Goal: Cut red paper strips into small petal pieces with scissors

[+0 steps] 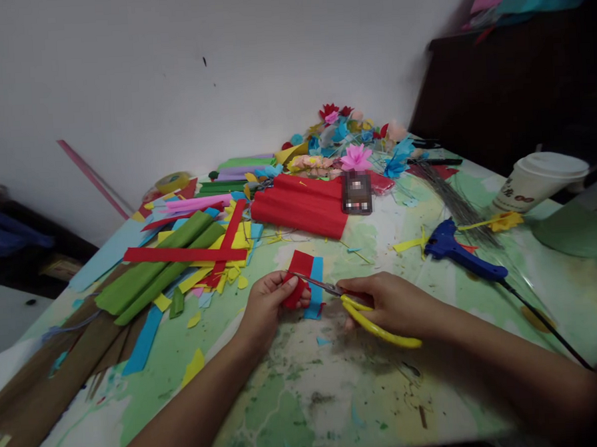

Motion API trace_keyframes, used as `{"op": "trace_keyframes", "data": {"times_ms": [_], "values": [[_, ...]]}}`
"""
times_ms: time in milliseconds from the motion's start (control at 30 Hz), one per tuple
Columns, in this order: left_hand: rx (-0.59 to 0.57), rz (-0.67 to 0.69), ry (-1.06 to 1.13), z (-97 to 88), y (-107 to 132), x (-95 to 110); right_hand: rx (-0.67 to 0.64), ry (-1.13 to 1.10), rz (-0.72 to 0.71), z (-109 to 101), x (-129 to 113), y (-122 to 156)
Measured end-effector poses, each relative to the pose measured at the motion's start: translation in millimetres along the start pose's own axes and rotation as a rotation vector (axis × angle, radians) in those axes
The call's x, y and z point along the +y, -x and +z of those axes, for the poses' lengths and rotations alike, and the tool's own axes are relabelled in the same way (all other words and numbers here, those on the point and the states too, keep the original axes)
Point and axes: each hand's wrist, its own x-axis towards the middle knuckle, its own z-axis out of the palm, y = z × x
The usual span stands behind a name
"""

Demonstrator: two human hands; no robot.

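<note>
My left hand (267,307) is closed around a small folded piece of red paper (298,271) near the middle of the table. My right hand (390,303) grips yellow-handled scissors (372,320), whose metal blades point left and meet the red paper at its edge. A strip of blue paper (314,288) lies on the table just under the blades, between the two hands.
Rolls and strips of green, red, yellow and blue paper (180,256) litter the left of the table (297,383). A folded red stack (300,207) and paper flowers (355,155) sit behind. A blue glue gun (460,252), wire stems (452,199) and a lidded cup (539,181) lie right.
</note>
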Motion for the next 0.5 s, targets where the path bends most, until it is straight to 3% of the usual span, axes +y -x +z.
{"op": "trace_keyframes", "data": {"times_ms": [300,500], "values": [[0.021,-0.022,-0.004,-0.1,-2.1,-0.3,0.043,0.063,0.036,1.7,-0.1,0.0],[0.062,-0.034,0.09,3.7,-0.3,1.1,0.17,-0.051,0.058,8.3,1.7,-1.9]]}}
